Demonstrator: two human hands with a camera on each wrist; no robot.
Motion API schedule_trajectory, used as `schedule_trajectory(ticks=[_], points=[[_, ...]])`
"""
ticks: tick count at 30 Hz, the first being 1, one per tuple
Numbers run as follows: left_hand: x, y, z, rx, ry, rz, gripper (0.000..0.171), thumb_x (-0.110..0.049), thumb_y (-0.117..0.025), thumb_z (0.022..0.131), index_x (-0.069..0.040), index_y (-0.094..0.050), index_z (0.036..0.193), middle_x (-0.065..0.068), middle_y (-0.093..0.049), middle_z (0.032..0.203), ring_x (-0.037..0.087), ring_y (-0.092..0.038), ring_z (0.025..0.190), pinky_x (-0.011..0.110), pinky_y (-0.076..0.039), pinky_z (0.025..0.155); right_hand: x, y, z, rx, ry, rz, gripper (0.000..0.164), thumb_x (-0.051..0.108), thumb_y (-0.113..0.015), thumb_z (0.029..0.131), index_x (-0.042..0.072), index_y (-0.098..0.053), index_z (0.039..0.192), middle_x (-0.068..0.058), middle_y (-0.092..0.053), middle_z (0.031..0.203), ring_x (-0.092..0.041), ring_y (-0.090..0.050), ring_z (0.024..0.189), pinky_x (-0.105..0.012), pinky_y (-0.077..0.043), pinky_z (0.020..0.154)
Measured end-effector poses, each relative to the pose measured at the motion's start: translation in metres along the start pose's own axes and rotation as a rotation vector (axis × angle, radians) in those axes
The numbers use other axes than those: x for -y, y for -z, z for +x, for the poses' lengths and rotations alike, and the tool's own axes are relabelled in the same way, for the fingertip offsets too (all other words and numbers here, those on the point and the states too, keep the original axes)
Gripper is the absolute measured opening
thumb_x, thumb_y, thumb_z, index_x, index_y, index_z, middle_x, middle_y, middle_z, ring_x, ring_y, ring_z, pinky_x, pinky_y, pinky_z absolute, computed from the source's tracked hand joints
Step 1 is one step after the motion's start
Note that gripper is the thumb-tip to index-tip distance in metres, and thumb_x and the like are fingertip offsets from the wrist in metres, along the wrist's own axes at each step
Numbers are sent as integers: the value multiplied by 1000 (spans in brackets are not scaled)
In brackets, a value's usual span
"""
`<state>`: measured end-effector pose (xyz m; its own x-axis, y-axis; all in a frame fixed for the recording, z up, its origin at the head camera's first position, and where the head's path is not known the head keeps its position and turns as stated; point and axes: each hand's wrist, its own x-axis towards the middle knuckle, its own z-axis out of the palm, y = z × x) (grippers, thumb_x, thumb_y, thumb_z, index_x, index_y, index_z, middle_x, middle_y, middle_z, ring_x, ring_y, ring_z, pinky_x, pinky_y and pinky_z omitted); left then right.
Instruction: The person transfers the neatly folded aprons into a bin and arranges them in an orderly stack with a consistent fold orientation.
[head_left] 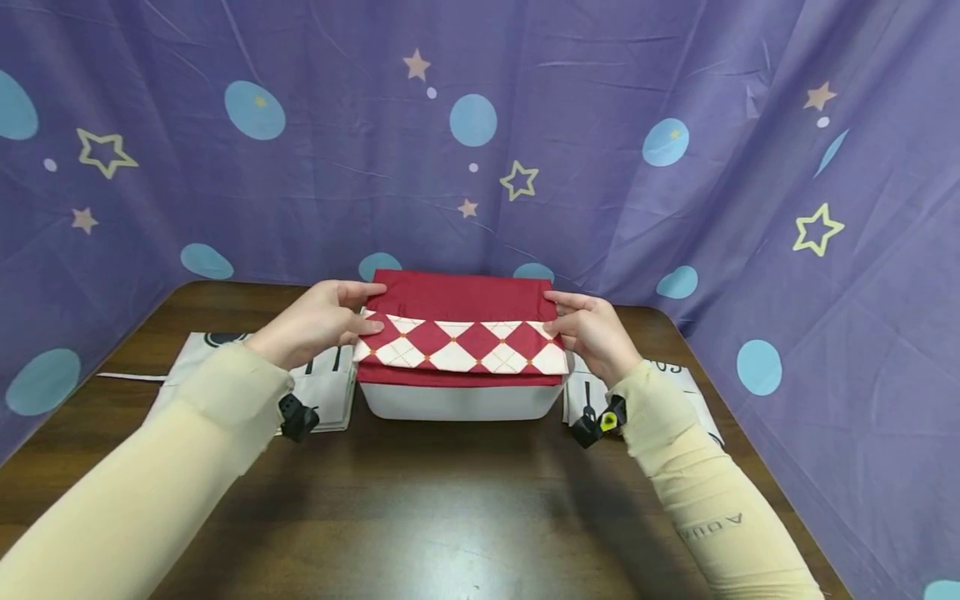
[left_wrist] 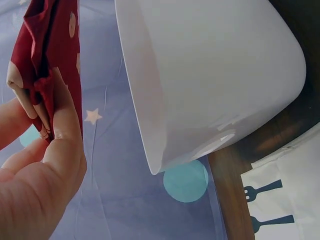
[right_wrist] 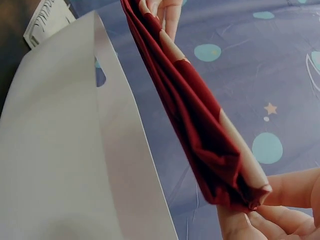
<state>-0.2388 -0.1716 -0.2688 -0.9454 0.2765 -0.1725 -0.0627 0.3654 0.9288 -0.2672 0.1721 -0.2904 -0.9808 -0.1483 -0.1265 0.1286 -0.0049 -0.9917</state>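
A folded red cloth (head_left: 461, 297) with a red-and-white diamond-patterned band is held level between both hands, above a white bin (head_left: 461, 402). My left hand (head_left: 318, 321) pinches its left edge, thumb on the near side. At the opposite edge my right hand (head_left: 592, 329) pinches the fabric likewise. The left wrist view shows the folded layers (left_wrist: 42, 65) between thumb and fingers, apart from the bin's rim. In the right wrist view the cloth (right_wrist: 200, 130) hangs beside the bin's wall (right_wrist: 55, 140), several layers thick. The bin's inside is mostly hidden.
Folded white printed cloths lie on the brown table (head_left: 420, 500), one left (head_left: 322, 392) of the bin and one right (head_left: 690, 392). A white strap (head_left: 131, 377) trails from the left one. A purple curtain (head_left: 600, 75) with stars and dots stands behind and at the sides.
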Motion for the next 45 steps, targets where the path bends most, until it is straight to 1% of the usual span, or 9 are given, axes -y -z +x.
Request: schedule_trajectory(ticks=[13, 21, 28, 32, 34, 37, 41, 42, 45], points=[[1, 2, 18, -13, 19, -42, 67, -1, -54, 97, -6, -24, 157, 16, -20, 163, 32, -35, 144, 45, -37, 115, -1, 2, 17, -29, -33, 41, 65, -14, -54, 85, 4, -45, 147, -16, -50, 144, -14, -60, 105, -18, -54, 74], [8, 2, 25, -47, 33, -53, 67, -1, -55, 97, -6, -25, 157, 18, -21, 163, 33, -37, 141, 44, -39, 113, -8, -1, 22, -66, -29, 64, 63, -15, -55, 84, 3, -49, 144, -12, -57, 126, -8, -64, 79, -18, -52, 63], [8, 2, 29, -46, 44, -54, 67, -2, -56, 97, -6, -25, 157, 18, -21, 163, 32, -39, 139, 43, -40, 113, -9, -3, 23, -102, -14, 54, 63, -14, -55, 83, 3, -50, 144, -17, -56, 134, -8, -64, 88, -17, -55, 70], [8, 0, 30, -45, 48, -52, 67, -3, -56, 97, -6, -25, 157, 17, -22, 163, 31, -41, 138, 42, -42, 112, -11, -2, 24, -123, -15, 55, 62, -14, -56, 84, 3, -51, 143, -15, -58, 130, -8, -64, 89, -17, -55, 71], [9, -1, 31, -52, 49, -50, 66, -3, -55, 97, -6, -26, 156, 18, -24, 162, 31, -42, 136, 38, -46, 109, -12, -2, 24, -139, -13, 53, 62, -14, -57, 83, 4, -52, 142, -13, -60, 124, -7, -64, 88, -17, -55, 71], [11, -4, 33, -81, 50, -43, 65, -4, -56, 97, -4, -28, 155, 19, -26, 161, 31, -42, 135, 24, -53, 94, -14, -2, 26, -161, -12, 41, 61, -12, -58, 84, 4, -53, 142, -10, -60, 120, -6, -63, 85, -16, -54, 70], [14, -7, 37, -134, 61, -50, 64, -5, -59, 95, -3, -33, 153, 20, -30, 159, 30, -44, 132, 12, -52, 74, -17, -2, 27, -176, -23, 27, 60, -9, -58, 85, 4, -52, 143, -14, -59, 127, -6, -62, 84, -16, -54, 68], [15, -8, 38, -145, 67, -55, 63, -6, -60, 95, -3, -34, 153, 19, -31, 159, 29, -45, 132, 11, -52, 72, -18, -2, 27, -179, -26, 26, 60, -9, -59, 85, 5, -53, 142, -15, -58, 129, -6, -62, 84, -17, -54, 68], [17, -9, 38, -155, 79, -79, 61, -10, -59, 97, -4, -35, 153, 19, -33, 158, 29, -48, 131, 20, -55, 87, -18, -3, 26, -174, -35, 26, 57, -5, -59, 88, 5, -51, 144, -17, -57, 132, -7, -63, 81, -18, -54, 68]])
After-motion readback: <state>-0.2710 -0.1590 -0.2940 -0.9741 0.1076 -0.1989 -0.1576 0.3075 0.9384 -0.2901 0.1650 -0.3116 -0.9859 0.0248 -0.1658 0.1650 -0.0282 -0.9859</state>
